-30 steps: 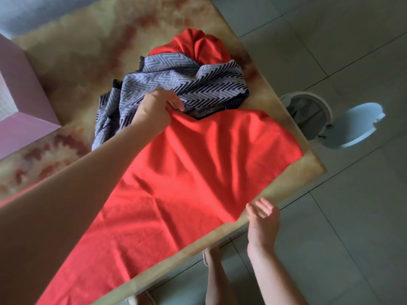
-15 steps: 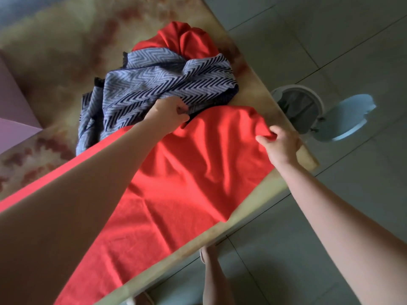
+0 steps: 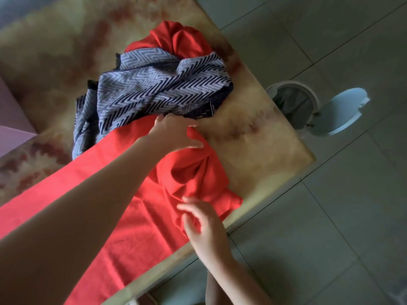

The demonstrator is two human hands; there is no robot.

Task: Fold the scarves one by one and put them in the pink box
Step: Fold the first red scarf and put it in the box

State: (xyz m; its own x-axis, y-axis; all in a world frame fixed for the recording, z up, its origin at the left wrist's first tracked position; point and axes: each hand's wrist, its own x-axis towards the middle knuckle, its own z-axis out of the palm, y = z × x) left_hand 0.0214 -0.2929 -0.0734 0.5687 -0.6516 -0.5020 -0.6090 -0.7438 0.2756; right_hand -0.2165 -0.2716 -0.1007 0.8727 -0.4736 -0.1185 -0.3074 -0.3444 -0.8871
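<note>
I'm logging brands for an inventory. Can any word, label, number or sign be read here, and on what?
None. No readable text, label, number or sign shows on the red scarf, the chevron scarf, the pink box, the table or the bin lid.

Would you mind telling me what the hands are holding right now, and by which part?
The left hand pinches the red scarf at its bunched far end; the right hand is open over it, holding nothing.
</note>
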